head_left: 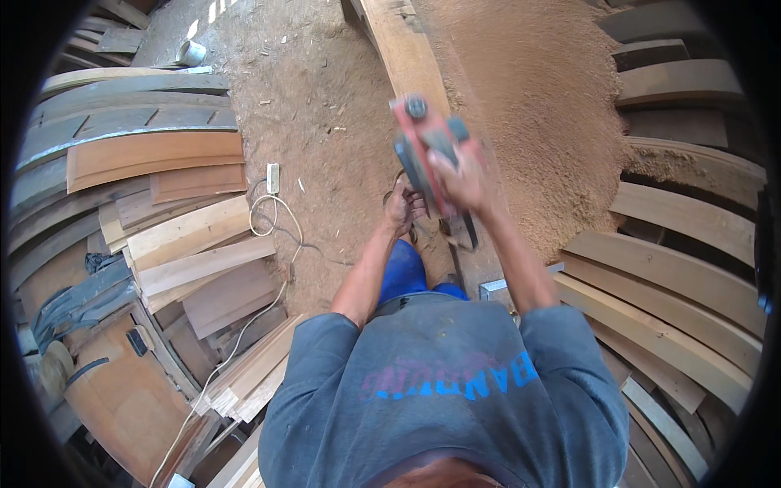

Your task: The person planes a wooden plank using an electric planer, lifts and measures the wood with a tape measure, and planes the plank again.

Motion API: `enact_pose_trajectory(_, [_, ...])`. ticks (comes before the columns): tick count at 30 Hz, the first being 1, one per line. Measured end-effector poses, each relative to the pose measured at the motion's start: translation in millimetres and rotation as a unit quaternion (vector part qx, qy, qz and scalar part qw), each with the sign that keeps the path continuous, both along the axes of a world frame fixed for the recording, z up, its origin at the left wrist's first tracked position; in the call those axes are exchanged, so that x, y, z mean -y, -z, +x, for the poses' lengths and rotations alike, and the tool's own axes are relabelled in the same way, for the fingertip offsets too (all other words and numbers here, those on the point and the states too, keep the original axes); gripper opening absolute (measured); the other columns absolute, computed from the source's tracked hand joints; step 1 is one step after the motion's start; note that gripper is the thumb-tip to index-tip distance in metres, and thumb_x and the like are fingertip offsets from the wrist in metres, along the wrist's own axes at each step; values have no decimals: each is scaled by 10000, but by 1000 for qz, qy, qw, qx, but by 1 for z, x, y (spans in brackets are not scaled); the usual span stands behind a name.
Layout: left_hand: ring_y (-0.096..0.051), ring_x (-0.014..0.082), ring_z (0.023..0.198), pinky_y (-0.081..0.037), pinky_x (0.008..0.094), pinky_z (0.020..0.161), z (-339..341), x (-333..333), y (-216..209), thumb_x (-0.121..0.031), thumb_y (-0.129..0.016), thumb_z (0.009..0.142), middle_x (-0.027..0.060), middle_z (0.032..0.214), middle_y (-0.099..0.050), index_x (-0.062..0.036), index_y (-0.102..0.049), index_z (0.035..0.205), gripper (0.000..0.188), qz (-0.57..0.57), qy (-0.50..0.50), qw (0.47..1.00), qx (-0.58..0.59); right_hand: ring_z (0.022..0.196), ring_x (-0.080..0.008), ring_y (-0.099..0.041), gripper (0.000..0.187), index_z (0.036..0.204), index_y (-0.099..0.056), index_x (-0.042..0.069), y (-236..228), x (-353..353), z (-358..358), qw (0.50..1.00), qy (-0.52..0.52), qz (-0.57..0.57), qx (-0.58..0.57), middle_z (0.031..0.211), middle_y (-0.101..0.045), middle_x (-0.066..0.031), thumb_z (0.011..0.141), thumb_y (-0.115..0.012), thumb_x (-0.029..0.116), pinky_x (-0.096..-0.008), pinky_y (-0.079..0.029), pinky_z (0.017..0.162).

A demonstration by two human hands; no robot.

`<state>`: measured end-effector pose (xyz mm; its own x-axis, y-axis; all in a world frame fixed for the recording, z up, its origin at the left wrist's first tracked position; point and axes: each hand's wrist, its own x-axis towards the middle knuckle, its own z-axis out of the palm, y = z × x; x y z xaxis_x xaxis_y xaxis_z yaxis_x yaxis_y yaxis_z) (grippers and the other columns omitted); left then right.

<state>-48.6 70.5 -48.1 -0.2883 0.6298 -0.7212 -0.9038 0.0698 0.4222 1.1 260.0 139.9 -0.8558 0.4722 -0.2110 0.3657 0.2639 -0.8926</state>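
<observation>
My right hand [461, 175] is wrapped around the handle of a red and dark electric hand planer [429, 163], which motion blurs. The planer is over the near part of a long wooden beam [404, 53] that runs away from me. Beside the planer's left side, my left hand [403, 209] has its fingers curled. A dark cord seems to loop past that hand, but what lies in the fingers is hidden.
Sawdust and shavings [537, 106] lie thick right of the beam. Stacked boards [667, 301] line the right, and planks and panels [154, 159] the left. A white socket block [272, 177] with a pale cable [236, 350] is on the floor at left.
</observation>
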Motion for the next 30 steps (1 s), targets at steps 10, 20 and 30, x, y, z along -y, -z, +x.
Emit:
enact_pose_trajectory(10, [-694, 258, 990, -569, 406, 809, 67, 44, 61, -421, -542, 982, 132, 1067, -712, 24, -587, 1225, 509, -47, 106, 976, -182, 1077, -374, -653, 578, 1279, -572, -54, -32, 102, 156, 983, 30, -176, 43, 1154, -666, -261, 945, -639, 412, -438, -487, 975])
enact_pose_trajectory(20, [-557, 275, 1225, -448, 390, 1031, 89, 51, -26, -41, -596, 861, 159, 1252, -618, -24, -592, 1286, 425, 104, 489, 831, -244, 553, -159, -589, 377, 920, -638, 9, -18, -11, -98, 995, 75, -52, -43, 645, -602, -48, 993, -607, 378, -347, -487, 537])
enact_pose_trajectory(30, [-635, 266, 1103, -486, 378, 1000, -46, 54, -49, -145, -606, 967, 111, 1202, -660, 13, -538, 1302, 377, -116, 205, 945, -227, 556, -88, -553, 376, 847, -655, 90, -17, -160, -387, 988, 100, -96, -68, 670, -582, 22, 1009, -605, 426, -266, -458, 510])
